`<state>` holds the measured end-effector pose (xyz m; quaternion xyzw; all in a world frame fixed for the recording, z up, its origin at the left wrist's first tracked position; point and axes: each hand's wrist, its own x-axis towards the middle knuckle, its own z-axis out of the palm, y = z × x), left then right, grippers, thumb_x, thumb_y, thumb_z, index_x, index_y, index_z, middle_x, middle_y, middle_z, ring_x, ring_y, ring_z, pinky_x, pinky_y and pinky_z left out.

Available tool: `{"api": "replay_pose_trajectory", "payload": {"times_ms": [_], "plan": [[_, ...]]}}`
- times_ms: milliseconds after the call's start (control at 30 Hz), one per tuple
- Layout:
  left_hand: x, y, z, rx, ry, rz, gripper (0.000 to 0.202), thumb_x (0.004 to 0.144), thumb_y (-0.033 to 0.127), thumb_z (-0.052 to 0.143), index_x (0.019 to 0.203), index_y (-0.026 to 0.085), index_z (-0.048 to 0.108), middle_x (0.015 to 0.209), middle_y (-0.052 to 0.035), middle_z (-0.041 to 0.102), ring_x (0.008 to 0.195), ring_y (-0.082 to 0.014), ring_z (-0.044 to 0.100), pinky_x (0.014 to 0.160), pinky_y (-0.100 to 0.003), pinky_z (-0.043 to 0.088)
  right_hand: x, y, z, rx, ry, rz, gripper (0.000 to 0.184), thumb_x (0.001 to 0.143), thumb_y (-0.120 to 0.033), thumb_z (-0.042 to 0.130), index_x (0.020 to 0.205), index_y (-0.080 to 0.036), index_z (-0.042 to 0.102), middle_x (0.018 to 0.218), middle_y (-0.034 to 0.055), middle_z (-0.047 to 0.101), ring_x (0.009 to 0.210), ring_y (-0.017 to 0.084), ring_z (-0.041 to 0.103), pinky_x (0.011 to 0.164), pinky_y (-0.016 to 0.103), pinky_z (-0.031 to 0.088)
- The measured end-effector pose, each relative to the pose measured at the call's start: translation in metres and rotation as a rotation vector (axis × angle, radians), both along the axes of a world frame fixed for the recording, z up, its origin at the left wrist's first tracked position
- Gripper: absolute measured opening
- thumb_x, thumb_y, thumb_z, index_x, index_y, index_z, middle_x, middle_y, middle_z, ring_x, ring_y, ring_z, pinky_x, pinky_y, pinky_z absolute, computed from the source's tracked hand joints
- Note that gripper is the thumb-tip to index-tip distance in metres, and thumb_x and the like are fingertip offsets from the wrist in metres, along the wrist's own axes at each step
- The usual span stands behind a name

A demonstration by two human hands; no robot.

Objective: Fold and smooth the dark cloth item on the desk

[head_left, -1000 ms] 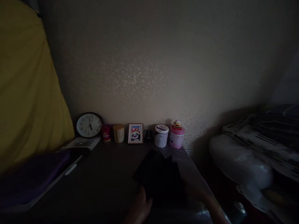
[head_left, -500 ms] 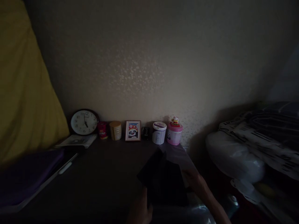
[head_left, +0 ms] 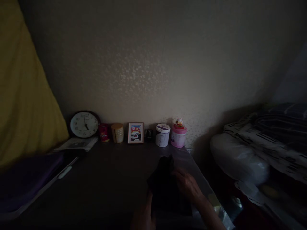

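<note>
A dark, soft-looking black cloth item lies near the front right of the table; the dim light hides whether it is a bag or a garment. At its lower left edge, my left hand grips it, thumb pointing up along the side and the other fingers in shadow. My right hand reaches in from the right, its fingers closed on the item's upper right part. The top of the cloth stands up in a bunched peak.
Along the wall on the dark table stand a clock, a red can, a wooden-lidded jar, a panda picture frame, a white tub and a pink tub. A purple folded item lies left; plastic-wrapped bundles sit right.
My right hand has moved left onto the black cloth item, whose right side has come inward, making it narrower. My left hand stays at its lower left. The view has shifted slightly.
</note>
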<state>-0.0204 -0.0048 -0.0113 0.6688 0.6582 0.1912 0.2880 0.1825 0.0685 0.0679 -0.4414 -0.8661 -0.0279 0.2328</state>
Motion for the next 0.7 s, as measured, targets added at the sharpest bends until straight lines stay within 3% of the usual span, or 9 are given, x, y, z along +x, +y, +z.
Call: {"api": "replay_pose_trajectory", "payload": {"times_ms": [100,267,367,567,700], "plan": [[-0.003,-0.006,0.002,0.031,-0.036,0.014,0.045,0.082,0.031,0.052,0.124,0.021,0.042,0.13,-0.0086,0.044,0.115,-0.0211,0.045,0.097,-0.043,0.037,0.011,-0.005,0.007,0.023,0.049,-0.105,0.029,0.084,-0.014,0.038,0.101,-0.024,0.058,0.094,0.0041,0.061,0.081,0.015,0.059,0.072,0.027,0.049],[-0.005,-0.014,0.009,0.046,-0.055,0.013,0.035,0.083,0.038,0.05,0.113,0.021,0.05,0.119,-0.0061,0.051,0.103,-0.0172,0.052,0.087,-0.038,0.044,0.004,-0.006,0.014,0.07,0.037,-0.056,0.036,0.086,-0.018,0.038,0.12,-0.027,0.049,0.1,0.0044,0.061,0.087,0.015,0.059,0.075,0.026,0.048],[-0.005,-0.016,0.013,0.056,-0.05,0.016,0.035,0.083,0.038,0.05,0.113,0.021,0.05,0.119,-0.0064,0.051,0.103,-0.0173,0.052,0.087,-0.038,0.044,-0.007,-0.002,0.013,0.035,-0.056,-0.04,0.044,0.084,-0.014,0.038,0.125,-0.027,0.044,0.097,0.0036,0.062,0.083,0.015,0.06,0.068,0.024,0.048],[-0.002,-0.019,0.014,0.061,-0.031,0.024,0.036,0.083,0.038,0.049,0.114,0.02,0.05,0.121,-0.0069,0.05,0.105,-0.0178,0.051,0.089,-0.04,0.043,-0.021,0.012,0.011,0.013,-0.118,-0.126,0.031,0.086,-0.014,0.035,0.106,-0.025,0.057,0.092,0.0029,0.063,0.069,0.011,0.062,0.057,0.019,0.043],[0.0,-0.02,0.015,0.052,-0.014,0.023,0.036,0.083,0.038,0.05,0.114,0.021,0.049,0.119,-0.0062,0.051,0.103,-0.0175,0.052,0.087,-0.039,0.044,-0.039,0.022,0.016,0.007,-0.162,-0.161,0.027,0.087,-0.015,0.036,0.102,-0.026,0.056,0.093,0.0018,0.062,0.066,0.01,0.061,0.054,0.019,0.04]]}}
